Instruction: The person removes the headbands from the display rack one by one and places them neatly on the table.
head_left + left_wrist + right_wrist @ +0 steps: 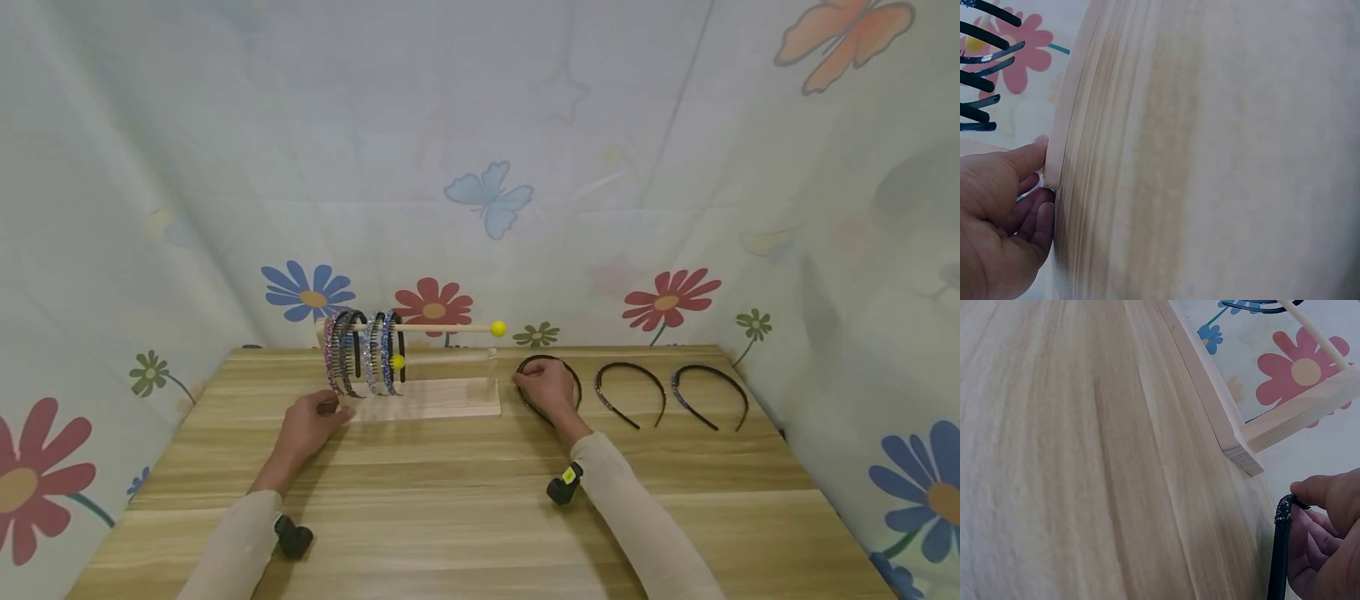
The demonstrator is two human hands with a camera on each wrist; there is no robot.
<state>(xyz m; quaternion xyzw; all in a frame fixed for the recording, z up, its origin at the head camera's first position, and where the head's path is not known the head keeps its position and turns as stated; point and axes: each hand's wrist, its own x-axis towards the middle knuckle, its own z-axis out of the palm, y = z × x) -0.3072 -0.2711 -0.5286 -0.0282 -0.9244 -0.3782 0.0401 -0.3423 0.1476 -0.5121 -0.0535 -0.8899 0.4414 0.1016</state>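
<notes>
A wooden headband stand sits on the table, its upper bar tipped with a yellow ball. Several glittery headbands in pink, grey, silver and blue hang toward its left end. My left hand holds the left end of the stand's base; in the left wrist view the thumb lies along the base's edge, with the other fingers curled at its corner. Right of the stand, my right hand pinches a black headband at its sparkly section, between thumb and fingers. Part of that headband is hidden behind the hand.
Two more dark headbands lie on the table to the right, a nearer one and a farther one. A second yellow ball ends a lower bar of the stand. A flower-printed curtain closes off the table's back.
</notes>
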